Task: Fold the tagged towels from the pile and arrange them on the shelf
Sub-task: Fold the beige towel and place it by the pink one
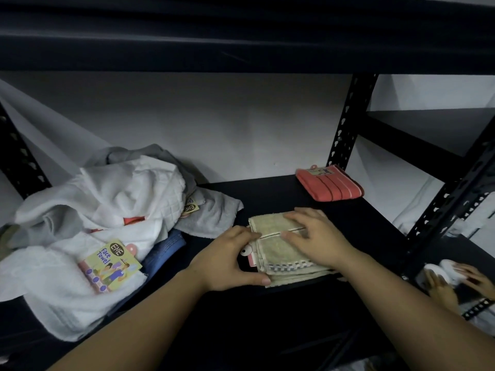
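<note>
A folded beige towel point(276, 250) lies on the black shelf point(267, 317) in front of me. My left hand point(227, 259) holds its left edge, thumb at the near corner, beside a pink tag peeking out. My right hand point(317, 236) presses flat on top of the towel with straight fingers. A folded coral towel point(330, 183) with a tag sits at the back right of the shelf. The pile of unfolded towels point(107, 218), white, grey and blue, lies at the left, with a "Face Towel" tag point(111, 265) showing.
A black shelf board point(241, 36) hangs low overhead. A perforated black upright point(348, 124) stands behind the coral towel, another upright point(455, 199) at the right. Another person's hands point(455, 279) handle something white at the lower right, beyond the rack.
</note>
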